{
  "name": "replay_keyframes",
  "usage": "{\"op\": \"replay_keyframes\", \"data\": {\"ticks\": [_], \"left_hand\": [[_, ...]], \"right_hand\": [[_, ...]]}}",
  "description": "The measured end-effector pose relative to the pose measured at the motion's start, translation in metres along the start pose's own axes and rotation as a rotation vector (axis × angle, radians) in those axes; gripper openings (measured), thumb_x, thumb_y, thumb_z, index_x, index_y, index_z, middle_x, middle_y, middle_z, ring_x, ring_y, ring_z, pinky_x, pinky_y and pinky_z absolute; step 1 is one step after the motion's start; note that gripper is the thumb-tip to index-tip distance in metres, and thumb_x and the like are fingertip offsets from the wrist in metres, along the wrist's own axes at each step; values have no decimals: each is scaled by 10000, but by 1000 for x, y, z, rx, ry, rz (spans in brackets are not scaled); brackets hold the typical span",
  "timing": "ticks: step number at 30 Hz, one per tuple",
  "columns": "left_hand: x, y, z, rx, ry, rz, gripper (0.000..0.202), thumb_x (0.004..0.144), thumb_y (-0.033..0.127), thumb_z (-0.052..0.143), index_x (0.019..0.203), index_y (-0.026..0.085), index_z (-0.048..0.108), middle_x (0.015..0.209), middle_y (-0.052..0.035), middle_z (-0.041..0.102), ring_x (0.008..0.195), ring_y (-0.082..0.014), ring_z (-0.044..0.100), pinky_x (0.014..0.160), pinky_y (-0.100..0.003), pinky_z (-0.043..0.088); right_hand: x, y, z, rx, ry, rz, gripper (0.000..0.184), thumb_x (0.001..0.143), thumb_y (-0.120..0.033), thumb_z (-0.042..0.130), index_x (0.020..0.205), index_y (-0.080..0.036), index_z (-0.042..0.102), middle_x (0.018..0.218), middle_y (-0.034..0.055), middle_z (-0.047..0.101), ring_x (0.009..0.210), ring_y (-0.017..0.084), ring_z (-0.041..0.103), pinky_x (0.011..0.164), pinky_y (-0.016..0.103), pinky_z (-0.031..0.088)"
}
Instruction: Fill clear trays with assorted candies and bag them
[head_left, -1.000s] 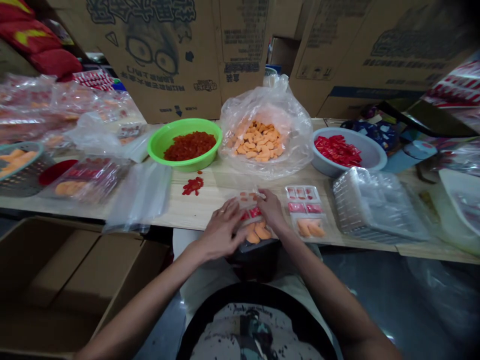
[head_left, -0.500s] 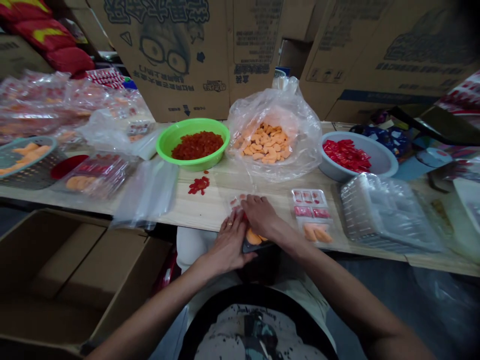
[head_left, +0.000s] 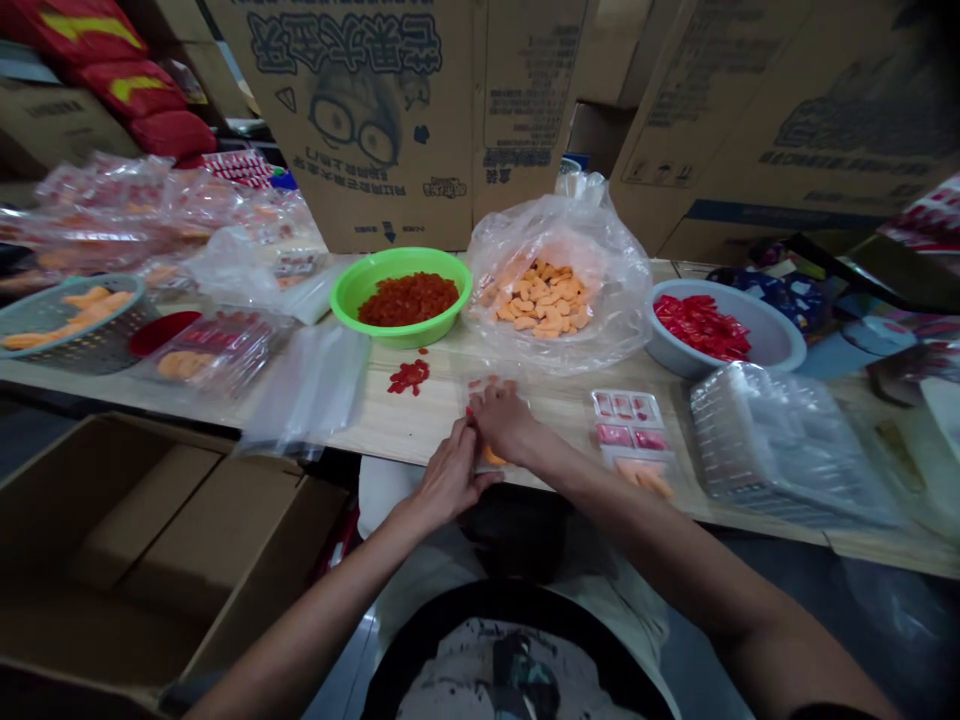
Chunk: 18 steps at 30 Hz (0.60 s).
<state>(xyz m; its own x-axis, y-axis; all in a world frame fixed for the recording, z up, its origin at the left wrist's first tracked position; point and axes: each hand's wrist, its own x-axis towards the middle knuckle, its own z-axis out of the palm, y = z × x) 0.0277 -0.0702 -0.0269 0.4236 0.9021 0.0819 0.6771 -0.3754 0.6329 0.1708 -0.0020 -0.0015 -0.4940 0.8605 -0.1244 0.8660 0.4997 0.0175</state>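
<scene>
"Your right hand (head_left: pixel 504 415) has moved in from the tray's right side and now lies across the tray (head_left: pixel 486 466), meeting your left hand (head_left: pixel 448 475)."

"Where does that leave the tray?"

"At the worktop's (head_left: pixel 382 425) near edge, between the small red heap (head_left: pixel 409 377) and a second filled tray (head_left: pixel 631 450). You cover most of it; only a little orange (head_left: pixel 493 456) shows below your fingers."

"And your grip?"

"Right fingers curl narrow over the middle, left ones bunch at the left edge; whether either pinches anything, I can't tell. Seemingly, your work has drawn to one spot, occupying both hands."
</scene>
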Motion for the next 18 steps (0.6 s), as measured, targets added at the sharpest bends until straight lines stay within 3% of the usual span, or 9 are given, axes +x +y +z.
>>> {"op": "replay_keyframes", "data": {"ticks": [3,8,14,16,18], "left_hand": [[0,1,-1,14,1,-25,475,773,360,752,1084,231,418,1315,-130,464,1208,-324,538,974,-510,499],[2,-9,7,-37,109,-3,576,709,359,791,1095,240,379,1310,-121,454,1176,-305,539,966,-487,494],[7,-27,20,-50,467,56,515,722,187,670,1144,214,376,1231,-118,452,1147,-263,523,922,-409,497],[5,-28,17,35,514,78,468,716,137,633,1128,198,419,1200,-122,486,1142,-277,507,942,-435,465],[3,-26,14,115,481,61,389,740,112,604,1102,190,486,1181,-120,530,1122,-284,505,927,-442,441]], "right_hand": [[12,-3,0,-34,16,60,335,977,-138,359,1250,-78,543,1203,247,609,1068,305,597,842,434,466],[24,2,-1,-59,47,2,292,970,-157,399,1175,-74,590,1109,232,649,1021,306,623,835,427,465],[-11,-9,-3,46,59,-233,244,942,-137,472,1114,-86,637,1054,185,680,1004,274,629,858,376,460],[-27,-14,-4,71,41,-276,272,918,-106,485,1155,-81,618,1057,176,675,991,261,627,861,360,463],[-42,-20,-3,88,42,-314,309,891,-82,494,1183,-86,596,1071,167,665,994,257,619,872,356,467]]}}
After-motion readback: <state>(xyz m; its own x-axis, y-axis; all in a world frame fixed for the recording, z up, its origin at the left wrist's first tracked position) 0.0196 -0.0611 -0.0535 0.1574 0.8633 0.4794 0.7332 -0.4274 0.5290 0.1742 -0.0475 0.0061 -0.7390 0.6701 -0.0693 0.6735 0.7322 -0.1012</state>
